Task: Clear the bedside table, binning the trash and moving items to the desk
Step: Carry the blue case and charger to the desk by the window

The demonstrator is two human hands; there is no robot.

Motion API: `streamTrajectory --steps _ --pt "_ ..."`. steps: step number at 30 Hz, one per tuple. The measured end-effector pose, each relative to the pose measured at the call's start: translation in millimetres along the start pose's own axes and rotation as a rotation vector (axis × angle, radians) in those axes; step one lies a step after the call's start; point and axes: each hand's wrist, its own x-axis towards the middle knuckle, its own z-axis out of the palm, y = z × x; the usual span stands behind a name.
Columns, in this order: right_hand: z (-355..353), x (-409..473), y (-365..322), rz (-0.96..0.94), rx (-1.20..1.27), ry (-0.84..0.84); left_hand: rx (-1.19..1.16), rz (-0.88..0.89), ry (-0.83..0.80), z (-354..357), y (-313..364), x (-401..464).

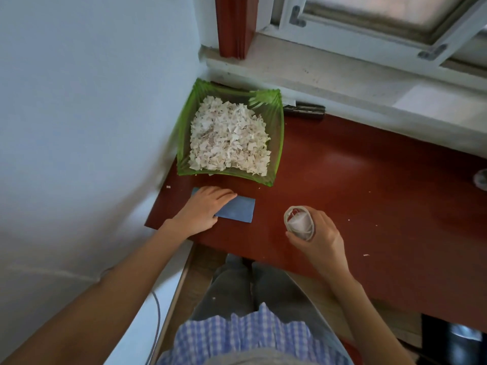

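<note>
Holding a small white spool (300, 224) with pale rubber bands looped around it, my right hand (320, 238) has its fingers curled round its lower end, just above the red-brown table (369, 206). My left hand (203, 209) lies flat, fingers straight, pressing on a blue folded paper (238, 209) near the table's left front corner. Which surface this is, bedside table or desk, I cannot tell from here.

Just behind the blue paper sits a green dish (276, 143) heaped with torn paper scraps (229, 138), its front rim close to my left fingers. That is my main worry: if I slide or lift the paper carelessly, my knuckles could knock the rim and scatter scraps over the table, where a few bits already lie. The paper is flat and thin, so I may struggle to get a fingertip under it and could push it off the near edge. The loose bands might also slip off the spool if my grip shifts.
</note>
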Motion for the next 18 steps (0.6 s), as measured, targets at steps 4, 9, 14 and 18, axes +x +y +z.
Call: streamTrajectory --steps 4,9,14,18 --pt "1.8 2.9 1.1 0.009 0.013 -0.008 -0.024 -0.015 0.027 4.7 -3.5 -2.6" --pt "0.8 6.1 2.3 0.012 0.012 -0.019 -0.101 -0.137 0.086 9.3 -1.4 -3.9" --pt "-2.9 7.8 2.6 -0.008 0.004 -0.016 -0.122 -0.187 0.117 10.1 -7.2 -2.9" --pt "-3.0 11.2 3.9 -0.017 -0.011 -0.028 -0.124 -0.215 0.129 8.0 -10.3 -2.9"
